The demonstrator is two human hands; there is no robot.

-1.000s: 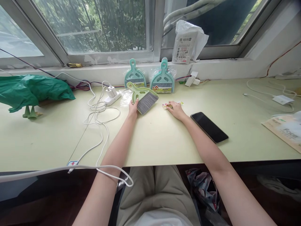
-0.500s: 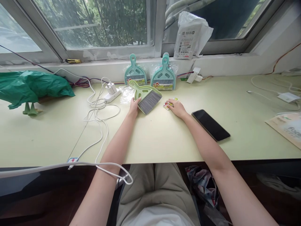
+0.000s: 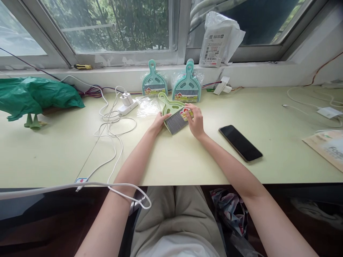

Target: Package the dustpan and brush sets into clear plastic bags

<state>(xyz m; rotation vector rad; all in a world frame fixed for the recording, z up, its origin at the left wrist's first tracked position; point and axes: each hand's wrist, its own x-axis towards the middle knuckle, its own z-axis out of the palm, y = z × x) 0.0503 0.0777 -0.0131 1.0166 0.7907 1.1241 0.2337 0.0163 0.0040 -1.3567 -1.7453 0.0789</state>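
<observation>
My left hand (image 3: 158,123) is closed on the left edge of a light green dustpan (image 3: 169,106) with a grey-bristled brush (image 3: 175,122) nested in it. The set is tilted above the table, its handle pointing up and left. In my closed right hand (image 3: 196,122) is a colourful printed label card (image 3: 185,113), which lies over the right part of the bristles. Behind them, wrapped teal dustpan sets lean against the wall: one on the left (image 3: 154,80) and a stack (image 3: 187,84) on the right. A crumpled clear plastic wrapper (image 3: 149,106) lies left of the green set.
A black phone (image 3: 240,142) lies right of my right forearm. White cables (image 3: 108,134) and a power strip (image 3: 128,107) spread on the left, near a green plastic bag (image 3: 40,96). One white cable loops over my left forearm. A paper packet (image 3: 325,147) sits far right.
My right hand has lifted the label card off the table and brought it left onto the brush. The left hand has shifted the dustpan set slightly right.
</observation>
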